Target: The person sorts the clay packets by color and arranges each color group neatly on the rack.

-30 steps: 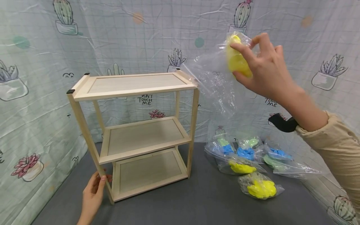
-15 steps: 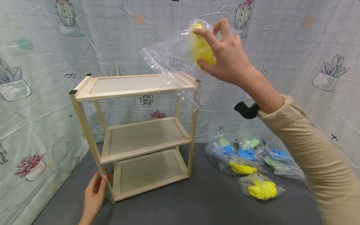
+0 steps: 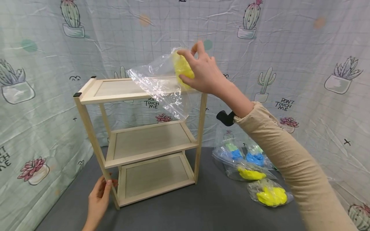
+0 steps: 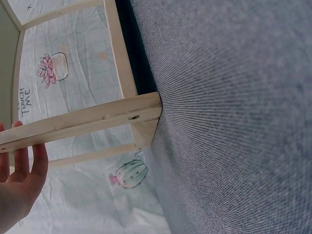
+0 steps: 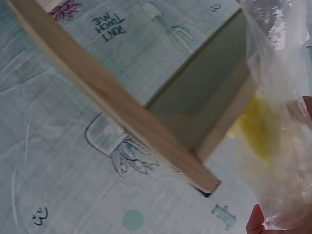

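Note:
A three-tier wooden shelf rack stands on the dark grey table. My left hand grips its front left post low down; in the left wrist view, fingertips curl behind the post. Above the right part of the top tier, my right hand pinches a clear zip bag between thumb and fingers. Inside the bag is a bright yellow lump, its kind blurred by the plastic. The bag's empty zip end hangs down to the left, in front of the top board. In the right wrist view, the bag is beside the rack's upper corner.
Right of the rack, several clear bags lie on the table. A yellow-filled bag is nearest, another yellow one behind it, then blue and green contents. My right sleeve covers part of them. A cactus-print curtain surrounds the table.
My right hand has carried the bag left from above the table's right side, first rising, then lowering over the rack's top tier. My left hand has kept its grip on the post.

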`<state>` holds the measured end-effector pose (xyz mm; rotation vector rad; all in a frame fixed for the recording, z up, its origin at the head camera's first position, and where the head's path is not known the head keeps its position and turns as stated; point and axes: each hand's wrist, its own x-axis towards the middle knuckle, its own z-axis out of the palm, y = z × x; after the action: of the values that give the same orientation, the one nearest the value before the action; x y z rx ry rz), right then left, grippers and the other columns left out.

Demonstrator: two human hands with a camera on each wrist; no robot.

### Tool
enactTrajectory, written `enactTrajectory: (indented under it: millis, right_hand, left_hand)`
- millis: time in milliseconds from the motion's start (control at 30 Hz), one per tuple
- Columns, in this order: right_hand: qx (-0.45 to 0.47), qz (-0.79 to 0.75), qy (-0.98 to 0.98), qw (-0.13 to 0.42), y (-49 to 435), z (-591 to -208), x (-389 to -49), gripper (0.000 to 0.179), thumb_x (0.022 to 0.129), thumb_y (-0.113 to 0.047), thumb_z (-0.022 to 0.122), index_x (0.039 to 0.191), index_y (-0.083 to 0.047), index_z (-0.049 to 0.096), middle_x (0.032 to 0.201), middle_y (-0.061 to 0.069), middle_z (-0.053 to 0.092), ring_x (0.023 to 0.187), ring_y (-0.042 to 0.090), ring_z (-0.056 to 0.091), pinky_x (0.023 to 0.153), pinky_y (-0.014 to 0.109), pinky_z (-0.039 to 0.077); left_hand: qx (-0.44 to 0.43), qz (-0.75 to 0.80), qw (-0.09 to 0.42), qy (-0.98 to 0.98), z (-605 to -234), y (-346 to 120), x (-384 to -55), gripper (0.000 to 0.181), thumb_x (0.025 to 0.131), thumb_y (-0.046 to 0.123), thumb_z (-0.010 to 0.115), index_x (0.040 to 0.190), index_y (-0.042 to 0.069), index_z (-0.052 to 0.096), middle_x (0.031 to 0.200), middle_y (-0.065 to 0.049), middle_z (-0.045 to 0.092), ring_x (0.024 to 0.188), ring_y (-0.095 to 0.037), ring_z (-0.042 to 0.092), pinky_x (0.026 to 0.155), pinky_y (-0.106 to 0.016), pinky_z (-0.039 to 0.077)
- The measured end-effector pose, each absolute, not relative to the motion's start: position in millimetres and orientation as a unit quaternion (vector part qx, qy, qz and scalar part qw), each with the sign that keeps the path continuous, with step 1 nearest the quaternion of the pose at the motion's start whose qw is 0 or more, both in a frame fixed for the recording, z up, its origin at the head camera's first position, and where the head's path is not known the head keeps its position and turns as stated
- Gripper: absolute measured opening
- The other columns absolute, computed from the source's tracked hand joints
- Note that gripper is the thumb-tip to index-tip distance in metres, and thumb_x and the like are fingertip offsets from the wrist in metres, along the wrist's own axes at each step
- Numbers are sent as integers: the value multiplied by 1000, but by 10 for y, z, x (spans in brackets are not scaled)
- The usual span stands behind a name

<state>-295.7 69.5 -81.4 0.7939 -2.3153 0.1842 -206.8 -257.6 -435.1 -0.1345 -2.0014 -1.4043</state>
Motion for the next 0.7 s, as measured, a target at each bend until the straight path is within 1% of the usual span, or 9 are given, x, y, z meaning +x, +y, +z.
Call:
enactTrajectory:
  millis: [67,100,167,233,333,433,533,633,700]
  right_hand:
    - [297,68,-894,330,709,-839,-3001,54,86,-36,53,135,-20,33,116,13,28,74,20,35,64,29,19]
    - [292,65,-896,328,719,-852,-3018,54,87,-37,52,134,-20,34,118,13,28,75,21,36,64,29,19]
    - [282,58,-900,328,737,-878,-3050,53,88,-39,50,134,-19,34,121,13,28,80,22,38,66,29,19]
    - [274,39,-900,335,756,-910,-3072,52,89,-41,47,134,-19,34,126,14,27,89,25,40,70,31,21]
    - [275,-5,-891,361,779,-974,-3097,51,91,-42,42,134,-17,36,131,14,26,104,30,37,75,36,27]
    - [290,-48,-871,393,810,-1043,-3113,52,92,-42,40,135,-13,37,132,14,28,112,32,30,80,43,29]
    - [311,-74,-856,406,859,-1104,-3114,53,93,-41,38,137,-11,36,133,14,31,117,31,29,84,46,29]
    - [331,-80,-849,404,928,-1163,-3104,54,94,-40,38,139,-11,32,137,15,32,120,31,31,89,48,28]
    - [344,-77,-846,399,977,-1203,-3097,54,94,-39,38,140,-11,29,141,14,29,124,30,30,92,49,27]
  left_hand:
    - [-69,-535,340,-770,-4514,-2677,-2163,29,92,3,45,121,0,50,86,20,62,74,2,60,68,-7,42]
    - [-72,-531,340,-773,-4610,-2734,-2220,30,93,6,45,122,2,50,87,19,62,75,2,60,68,-7,42]
    - [-82,-529,339,-774,-4798,-2849,-2336,32,93,6,45,125,4,48,90,14,64,77,1,61,69,-7,43]
    - [-64,-517,347,-780,-4978,-2938,-2447,33,93,7,45,126,6,48,90,9,65,77,-1,61,69,-7,43]
    - [-46,-526,342,-777,-5080,-2990,-2511,33,93,8,46,126,12,49,90,4,65,77,-3,62,70,-8,44]
    - [-28,-527,336,-780,-5116,-3000,-2530,33,93,13,46,125,20,50,90,8,65,77,-3,62,71,-9,44]
    - [-20,-533,331,-778,-5116,-2994,-2527,32,94,16,45,124,26,50,90,12,64,78,-3,63,72,-9,45]
    - [-20,-535,331,-777,-5112,-2989,-2520,32,94,17,45,125,26,50,90,13,64,79,-2,63,72,-10,45]
    - [-20,-537,330,-776,-5109,-2989,-2515,32,94,17,45,125,25,50,90,13,64,78,-3,63,72,-10,45]
